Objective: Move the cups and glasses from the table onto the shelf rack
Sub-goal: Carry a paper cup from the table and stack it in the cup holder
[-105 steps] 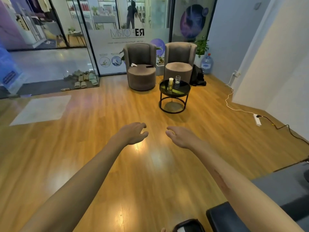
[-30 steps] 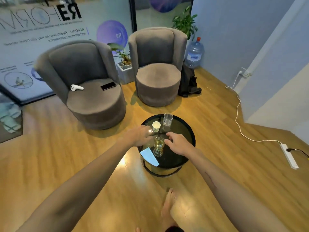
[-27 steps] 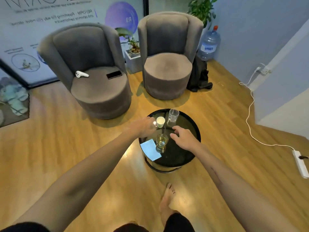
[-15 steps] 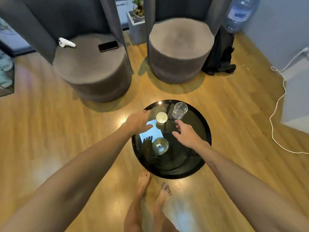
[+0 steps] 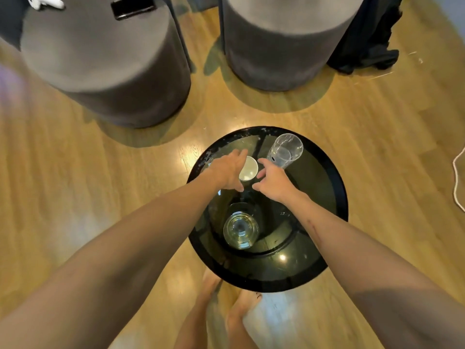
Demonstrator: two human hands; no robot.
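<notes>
A round black glass-topped table (image 5: 337, 182) stands right below me. On it are a small white cup (image 5: 249, 169), a tall clear glass (image 5: 285, 150) at the back right, and a short clear glass (image 5: 241, 230) nearer to me. My left hand (image 5: 226, 171) curls around the white cup from the left, with fingers over its far side and the thumb on its near side. My right hand (image 5: 273, 182) hovers just right of the cup with its fingers apart, and its fingertips lie close to the tall glass's base. No shelf rack is in view.
Two grey round armchairs (image 5: 105, 61) (image 5: 284, 39) stand just behind the table. The left one has a black phone (image 5: 132, 7) on its seat. A black bag (image 5: 364, 34) lies at the back right and a white cable (image 5: 456, 177) at the right edge. My bare feet (image 5: 226, 311) touch the table's near side.
I walked up to the table and my view tilted straight down over it. Both hands moved forward, and my left hand closed around the white cup.
</notes>
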